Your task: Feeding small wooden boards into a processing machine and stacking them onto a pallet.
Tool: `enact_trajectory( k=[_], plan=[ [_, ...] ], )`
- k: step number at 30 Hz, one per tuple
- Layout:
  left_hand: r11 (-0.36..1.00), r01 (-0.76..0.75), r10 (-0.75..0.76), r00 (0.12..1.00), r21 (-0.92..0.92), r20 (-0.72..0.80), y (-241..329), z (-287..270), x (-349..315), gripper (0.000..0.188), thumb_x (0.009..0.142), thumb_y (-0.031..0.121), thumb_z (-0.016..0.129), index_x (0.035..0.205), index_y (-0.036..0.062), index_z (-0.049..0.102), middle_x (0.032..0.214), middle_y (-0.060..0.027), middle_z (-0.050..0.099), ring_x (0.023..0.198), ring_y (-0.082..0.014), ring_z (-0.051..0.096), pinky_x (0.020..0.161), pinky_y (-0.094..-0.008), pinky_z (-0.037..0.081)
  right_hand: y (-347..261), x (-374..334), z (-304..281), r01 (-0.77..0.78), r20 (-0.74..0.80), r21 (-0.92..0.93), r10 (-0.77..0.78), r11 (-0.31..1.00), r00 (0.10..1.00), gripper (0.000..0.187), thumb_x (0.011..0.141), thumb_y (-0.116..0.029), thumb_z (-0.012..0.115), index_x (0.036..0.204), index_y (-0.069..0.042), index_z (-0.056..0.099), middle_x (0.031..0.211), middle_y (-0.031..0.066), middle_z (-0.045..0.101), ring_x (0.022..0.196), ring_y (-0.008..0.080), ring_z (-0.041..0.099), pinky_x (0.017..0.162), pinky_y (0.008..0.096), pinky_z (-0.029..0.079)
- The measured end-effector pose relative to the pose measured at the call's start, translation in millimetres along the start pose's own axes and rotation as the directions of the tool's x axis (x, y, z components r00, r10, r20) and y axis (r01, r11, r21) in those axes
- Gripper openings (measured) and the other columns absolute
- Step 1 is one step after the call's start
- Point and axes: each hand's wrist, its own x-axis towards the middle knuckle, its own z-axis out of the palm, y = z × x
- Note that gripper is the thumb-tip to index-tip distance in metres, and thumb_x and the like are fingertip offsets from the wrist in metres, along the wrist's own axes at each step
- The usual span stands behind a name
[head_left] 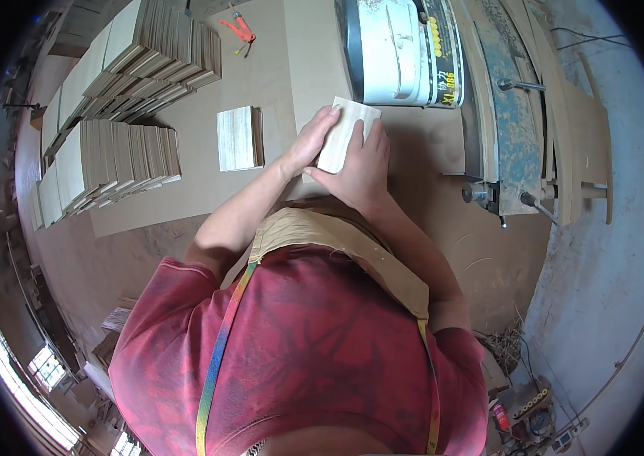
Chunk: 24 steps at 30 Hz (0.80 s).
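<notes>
Both hands clamped on pale wood block [346,131]: left hand [310,140] at its left edge, right hand [361,171] below; small board stack [238,138] nearby on table [185,197].

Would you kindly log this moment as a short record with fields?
Left hand: left hand grips the near-left edge of a pale wood block
Right hand: right hand presses flat on the same block's right side
Surface: brown workbench
Ahead: white machine housing just beyond the block
Left of hands: small stack of panels, larger fanned stacks
Far edge: orange hand tool
</notes>
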Motion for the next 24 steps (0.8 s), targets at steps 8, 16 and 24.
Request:
enact_trajectory(
  k=[8, 16, 24],
  plan=[
    [0.965, -0.122, 0.164, 0.971, -0.231, 0.173, -19.4, -17.5, 3.2, 0.052, 0.110, 0.030, 0.062, 0.151, -0.0003, 0.054, 0.125, -0.0108, 0.064, 0.104, -0.0148, 0.058, 0.091, -0.0275, 0.050, 27.9, -27.6, -17.4, 0.074, -0.007, 0.101, -0.074, 0.992, 0.997, 0.093, 0.073, -0.023, 0.090, 0.152, 0.005, 0.052, 0.154, 0.0353, 0.045, 0.129, 0.0538, 0.051, 0.110, 0.0590, 0.047],
    [0.973, -0.124, 0.093, 0.982, 0.192, 0.162, -5.5, -32.9, -4.7, 0.057, 0.096, 0.003, 0.079, 0.150, 0.0078, 0.061, 0.121, -0.0073, 0.068, 0.098, -0.0123, 0.060, 0.085, -0.0249, 0.051, 98.2, -73.7, -73.2, -0.139, -0.007, 0.164, 0.142, 0.977, 0.990, 0.079, 0.079, -0.018, 0.085, 0.153, -0.006, 0.059, 0.158, 0.0271, 0.050, 0.140, 0.0465, 0.054, 0.114, 0.0502, 0.049],
    [0.975, -0.131, 0.124, 0.991, 0.177, 0.050, -6.7, -31.5, -7.2, 0.051, 0.093, 0.004, 0.084, 0.141, 0.0056, 0.067, 0.118, -0.0074, 0.070, 0.098, -0.0134, 0.064, 0.088, -0.0254, 0.054, 168.8, -31.9, -34.1, -0.101, -0.192, -0.318, 0.041, 0.943, 0.981, 0.051, 0.096, -0.018, 0.075, 0.144, -0.004, 0.064, 0.153, 0.0250, 0.053, 0.135, 0.0459, 0.057, 0.109, 0.0532, 0.051]
  ],
)
